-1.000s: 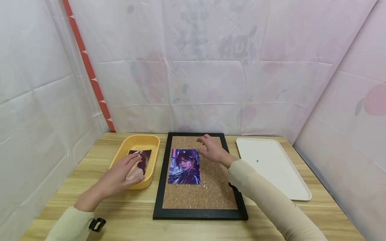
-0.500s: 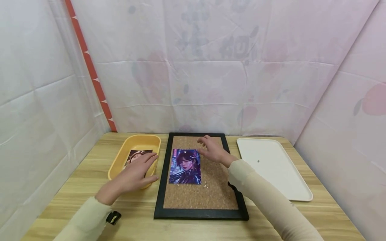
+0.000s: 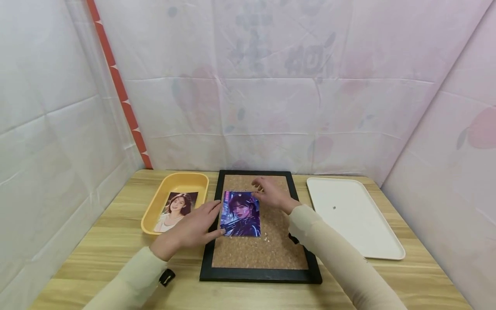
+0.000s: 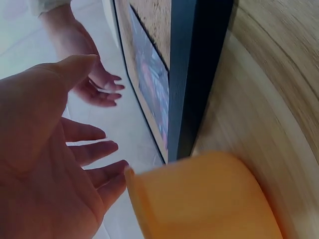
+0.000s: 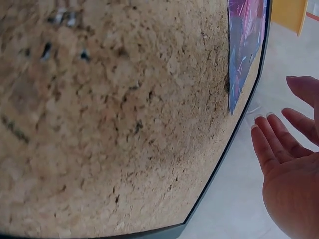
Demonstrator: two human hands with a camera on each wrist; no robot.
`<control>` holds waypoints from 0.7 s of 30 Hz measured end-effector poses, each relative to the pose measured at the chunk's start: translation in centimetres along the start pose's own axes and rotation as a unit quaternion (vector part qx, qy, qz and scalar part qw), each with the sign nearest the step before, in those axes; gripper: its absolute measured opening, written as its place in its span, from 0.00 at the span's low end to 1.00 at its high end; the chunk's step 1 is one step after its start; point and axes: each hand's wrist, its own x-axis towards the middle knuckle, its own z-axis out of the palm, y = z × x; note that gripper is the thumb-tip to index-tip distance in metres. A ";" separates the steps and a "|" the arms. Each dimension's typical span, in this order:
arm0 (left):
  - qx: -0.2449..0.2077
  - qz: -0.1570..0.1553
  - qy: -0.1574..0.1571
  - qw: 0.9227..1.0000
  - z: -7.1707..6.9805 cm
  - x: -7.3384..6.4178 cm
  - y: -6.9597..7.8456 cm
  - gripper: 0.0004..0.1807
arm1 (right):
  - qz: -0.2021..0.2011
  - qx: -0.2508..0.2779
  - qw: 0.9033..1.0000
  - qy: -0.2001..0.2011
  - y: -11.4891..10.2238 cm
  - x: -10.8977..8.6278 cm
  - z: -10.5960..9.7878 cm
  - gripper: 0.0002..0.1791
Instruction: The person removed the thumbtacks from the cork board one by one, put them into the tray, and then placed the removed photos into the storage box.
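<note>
A purple-blue picture card (image 3: 240, 215) showing an armed figure lies on the left half of a black-framed cork board (image 3: 277, 254). At its top edge is a small round pin head (image 3: 240, 195). My left hand (image 3: 191, 230) hovers over the frame's left side, fingers spread, its tips beside the card's left edge. My right hand (image 3: 272, 193) is held over the board by the card's top right corner, fingers loosely bent. In both wrist views the left hand (image 4: 55, 139) and right hand (image 5: 291, 154) hold nothing.
Left of the board stands a yellow tray (image 3: 149, 215) with a portrait photo (image 3: 180, 209) in it. To the right lies a white tray (image 3: 360, 224) bearing a tiny dark object (image 3: 334, 208). White cloth walls (image 3: 267, 103) enclose the wooden table (image 3: 248, 295).
My left hand has moved right, from over the yellow tray to the card's left edge, uncovering the portrait photo. The right hand has stayed nearly in place.
</note>
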 end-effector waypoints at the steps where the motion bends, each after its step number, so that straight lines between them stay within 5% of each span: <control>1: 0.003 0.000 -0.006 1.000 0.1 0.1 0.2 0.43 | -0.001 0.001 1.000 -0.001 0.0 0.1 0.0 0.22; 8: 0.004 -0.005 -0.042 0.999 0.8 1.2 1.3 0.43 | 0.013 0.006 1.000 -0.001 0.2 0.4 0.4 0.21; 21: 0.016 -0.014 -0.062 0.998 3.3 2.6 2.0 0.42 | -0.001 0.005 1.000 0.003 0.3 1.1 1.1 0.19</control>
